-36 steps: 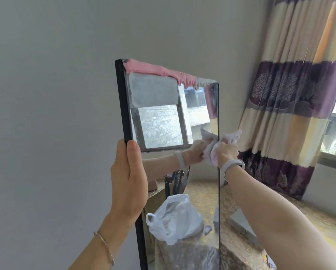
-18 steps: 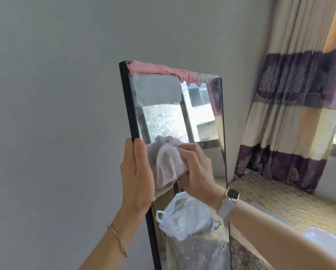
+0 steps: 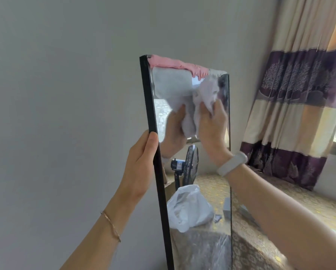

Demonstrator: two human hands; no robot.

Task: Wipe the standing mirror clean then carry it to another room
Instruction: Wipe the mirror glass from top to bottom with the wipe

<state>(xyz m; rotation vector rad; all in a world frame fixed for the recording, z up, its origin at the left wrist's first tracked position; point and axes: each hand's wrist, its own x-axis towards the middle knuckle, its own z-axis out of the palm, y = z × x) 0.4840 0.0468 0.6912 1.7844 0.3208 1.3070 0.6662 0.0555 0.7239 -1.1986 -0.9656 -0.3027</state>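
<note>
White cloth point(image 3: 206, 98) gripped by right hand point(image 3: 214, 129), pressed on upper mirror point(image 3: 182, 191) glass | left hand point(image 3: 139, 164) clasps mirror's black left edge

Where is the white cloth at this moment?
In the head view, the white cloth is pressed on the upper right part of the mirror glass, held by the right hand, just below the pink fabric draped over the mirror's top edge.

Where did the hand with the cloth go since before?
The right hand slid the white cloth from the glass's right edge to its left side, then up toward the top right. The left hand kept gripping the mirror by its black edge.
</note>
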